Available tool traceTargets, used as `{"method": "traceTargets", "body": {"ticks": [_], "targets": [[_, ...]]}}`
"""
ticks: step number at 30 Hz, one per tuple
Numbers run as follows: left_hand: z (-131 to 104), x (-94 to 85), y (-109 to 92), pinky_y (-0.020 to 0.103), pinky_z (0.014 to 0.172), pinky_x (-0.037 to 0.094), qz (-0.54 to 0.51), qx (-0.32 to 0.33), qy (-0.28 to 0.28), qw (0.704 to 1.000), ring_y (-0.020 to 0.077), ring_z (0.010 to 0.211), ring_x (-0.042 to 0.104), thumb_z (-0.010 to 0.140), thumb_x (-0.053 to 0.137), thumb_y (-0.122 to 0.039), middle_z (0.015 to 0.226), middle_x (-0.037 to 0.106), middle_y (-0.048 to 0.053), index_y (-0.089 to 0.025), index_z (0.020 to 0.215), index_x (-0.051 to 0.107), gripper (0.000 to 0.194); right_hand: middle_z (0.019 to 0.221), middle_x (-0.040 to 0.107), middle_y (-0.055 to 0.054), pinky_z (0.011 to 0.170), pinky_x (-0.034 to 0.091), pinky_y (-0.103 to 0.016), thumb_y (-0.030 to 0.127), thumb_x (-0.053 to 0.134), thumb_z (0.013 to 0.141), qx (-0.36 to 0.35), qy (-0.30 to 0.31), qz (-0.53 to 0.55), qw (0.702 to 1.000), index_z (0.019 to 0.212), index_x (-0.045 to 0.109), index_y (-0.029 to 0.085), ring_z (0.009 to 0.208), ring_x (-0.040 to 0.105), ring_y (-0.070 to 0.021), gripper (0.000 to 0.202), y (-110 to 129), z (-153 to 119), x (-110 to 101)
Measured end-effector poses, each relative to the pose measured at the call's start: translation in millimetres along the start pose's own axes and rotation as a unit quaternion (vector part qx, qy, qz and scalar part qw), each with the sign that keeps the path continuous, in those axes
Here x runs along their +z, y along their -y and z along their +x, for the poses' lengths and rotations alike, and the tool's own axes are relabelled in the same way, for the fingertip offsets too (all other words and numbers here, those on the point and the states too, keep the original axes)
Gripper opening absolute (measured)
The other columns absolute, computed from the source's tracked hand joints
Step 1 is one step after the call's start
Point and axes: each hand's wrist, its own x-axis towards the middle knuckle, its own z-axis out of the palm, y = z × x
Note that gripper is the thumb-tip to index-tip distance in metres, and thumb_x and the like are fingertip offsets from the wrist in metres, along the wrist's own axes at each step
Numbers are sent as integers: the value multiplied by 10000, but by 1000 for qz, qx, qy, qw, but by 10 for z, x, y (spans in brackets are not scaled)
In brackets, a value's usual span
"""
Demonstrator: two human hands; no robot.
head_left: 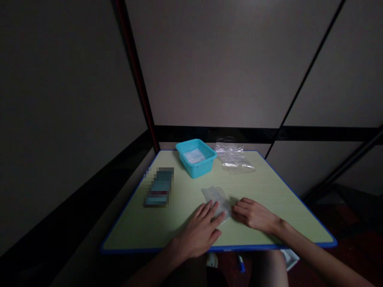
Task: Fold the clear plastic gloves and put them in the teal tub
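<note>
Fingers (206, 209) outspread, left hand (200, 234) flat on clear bag (220, 197).
Right hand (253, 215) curled at bag's right edge, can't tell if pinching; light-blue basket (202, 170) beyond.

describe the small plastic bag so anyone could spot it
Find the blue-edged table, then the left hand near its front. The small translucent bag lies partly under those fingers, smaller and duller than the shiny clear bag beside the turquoise basin.

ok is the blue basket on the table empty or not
Not empty: the blue basket stands upright, and something flat and white shows inside through its open top.
</note>
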Motion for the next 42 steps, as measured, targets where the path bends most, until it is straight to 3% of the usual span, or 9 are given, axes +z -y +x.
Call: {"method": "traceTargets", "body": {"ticks": [9,13,18,25,29,33,36,39,42], "targets": [[-3,-66,0,376,1010,226,-53,-19,-1,998,232,1227,273,752,527,-323,1333,329,82,-199,1247,342,542,1102,549,-106,831,381,-322,116,331,837,16,-10,130,991,929,527,146,1021,481,-181,219,-19,57,-38],[69,16,10,335,956,317,-130,-89,-76,985,212,1112,404,722,553,-236,1198,465,69,-187,1154,438,450,902,594,-67,693,415,-283,148,296,843,115,-3,247,962,899,468,173,779,542,-154,183,-41,102,-44],[231,90,60,288,798,425,-239,-183,-175,937,174,869,535,713,504,-106,909,586,50,-172,851,595,177,655,504,20,544,356,-229,223,288,860,192,-25,344,919,822,406,202,568,454,-119,126,-121,220,-27],[339,100,150,216,525,378,-282,-221,-204,911,126,576,514,698,484,-116,626,545,19,-147,515,525,190,581,451,48,501,328,-204,257,327,833,231,-66,441,865,765,392,193,520,422,-99,114,-272,496,89],[387,193,251,196,499,371,-335,-264,-213,879,116,548,535,670,485,-87,603,548,-1,-132,699,546,81,545,442,47,458,336,-201,283,342,817,249,-66,446,857,730,398,185,485,436,-99,142,-326,640,224],[422,279,353,192,521,393,-374,-305,-249,840,109,541,540,629,493,-42,578,520,-47,-113,1090,395,477,503,455,59,421,341,-205,267,370,805,274,-81,433,855,856,426,173,437,444,-108,121,-324,690,247],[432,305,407,188,502,390,-411,-319,-245,818,101,501,527,605,506,-39,555,506,-73,-105,1213,255,661,690,554,-16,549,414,-256,266,368,824,293,-126,390,864,937,443,172,621,524,-146,165,-270,642,139],[436,299,438,182,476,387,-449,-322,-227,802,94,467,517,577,529,-48,552,500,-86,-104,1263,165,779,1035,555,-107,812,398,-333,275,366,846,203,-107,317,920,1057,475,163,954,506,-198,263,-174,570,19],[444,280,448,177,449,380,-470,-329,-213,790,88,437,501,562,531,-44,545,497,-92,-106,1285,111,839,1300,380,-137,978,263,-381,345,377,853,82,-18,260,962,1268,338,138,1190,330,-227,466,-83,540,10]]}}
